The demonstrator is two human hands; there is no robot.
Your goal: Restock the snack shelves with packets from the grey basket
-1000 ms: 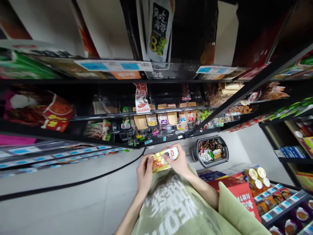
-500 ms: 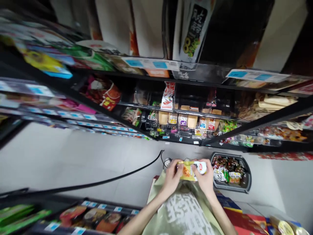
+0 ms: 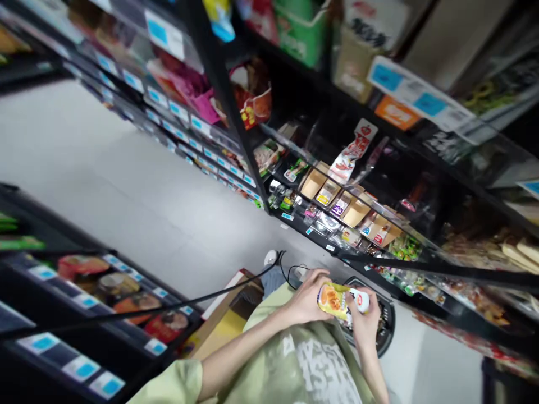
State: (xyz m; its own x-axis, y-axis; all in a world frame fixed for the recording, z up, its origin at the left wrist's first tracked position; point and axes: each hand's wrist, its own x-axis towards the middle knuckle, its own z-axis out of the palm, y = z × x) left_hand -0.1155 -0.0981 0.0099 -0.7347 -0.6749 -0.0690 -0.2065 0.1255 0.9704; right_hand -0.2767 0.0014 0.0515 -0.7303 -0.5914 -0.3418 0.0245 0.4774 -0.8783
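Observation:
A small yellow and white snack packet (image 3: 334, 302) with a food picture on its front is held up before my chest. My left hand (image 3: 309, 297) grips its left end, fingers partly behind it. At the other end, my right hand (image 3: 365, 315) holds it with the thumb on the front. Below and behind my right hand stands a dark shopping basket (image 3: 391, 331) on the floor, mostly hidden by my hand and forearm.
Ahead rises a black shelf rack with packaged snacks, small cardboard boxes (image 3: 314, 184) and a hanging red and white packet (image 3: 352, 152). A lower display (image 3: 88, 303) with price tags is at left. An open carton (image 3: 225, 314) sits beside me. A thin black cable (image 3: 236, 286) crosses the view.
My view has turned, so the shelves now slant down to the right. Both hands keep hold of the packet, which has tilted; the basket is now largely covered by my right arm.

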